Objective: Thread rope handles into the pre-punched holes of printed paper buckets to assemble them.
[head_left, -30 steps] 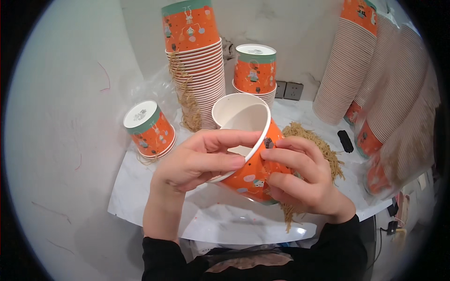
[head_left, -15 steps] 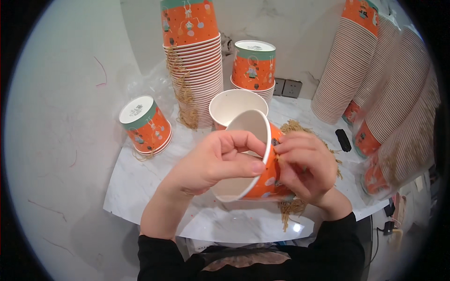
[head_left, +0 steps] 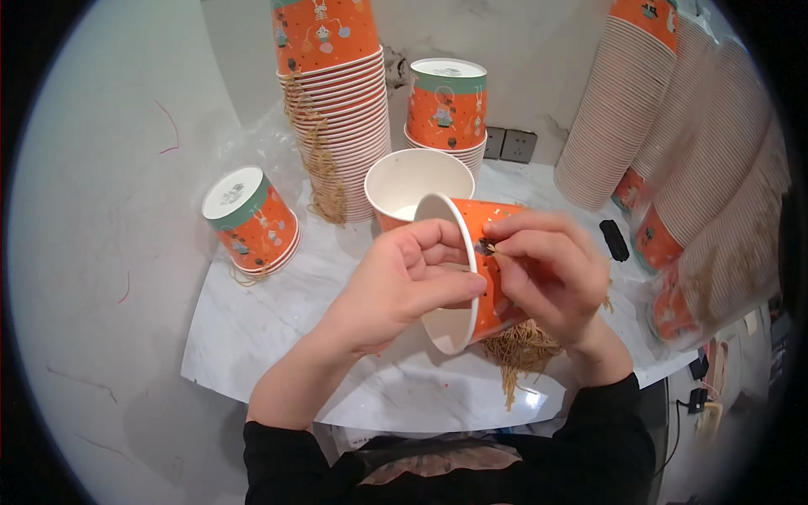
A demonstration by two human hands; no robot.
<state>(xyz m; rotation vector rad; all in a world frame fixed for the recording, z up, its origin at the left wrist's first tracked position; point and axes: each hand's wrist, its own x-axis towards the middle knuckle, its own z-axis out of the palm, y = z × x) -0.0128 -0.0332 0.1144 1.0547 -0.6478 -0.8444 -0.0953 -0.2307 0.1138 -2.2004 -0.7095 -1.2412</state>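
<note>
An orange paper bucket (head_left: 497,295) with a white rim and printed pictures is tipped on its side above the table, its mouth toward the left. My left hand (head_left: 404,282) grips it by the rim, fingers inside the mouth and thumb over the edge. Against the bucket's outer wall, my right hand (head_left: 551,269) pinches what looks like the end of a tan cord (head_left: 495,249) at a dark spot. Below the bucket lies a bunch of tan cords (head_left: 522,349). Another paper bucket (head_left: 421,181) stands upright just behind, mouth up.
A tall stack of upturned buckets (head_left: 345,126), tan cords hanging down its side, rises at back left. Shorter stacks stand at left (head_left: 252,223) and back centre (head_left: 448,109). Bagged stacks (head_left: 707,177) lean at right, near a black object (head_left: 614,241). A wall socket (head_left: 518,145) is behind.
The bucket has turned, showing more of its orange side and less of its inside. My right fingertips have moved slightly left to the dark spot. The view has shifted a little.
</note>
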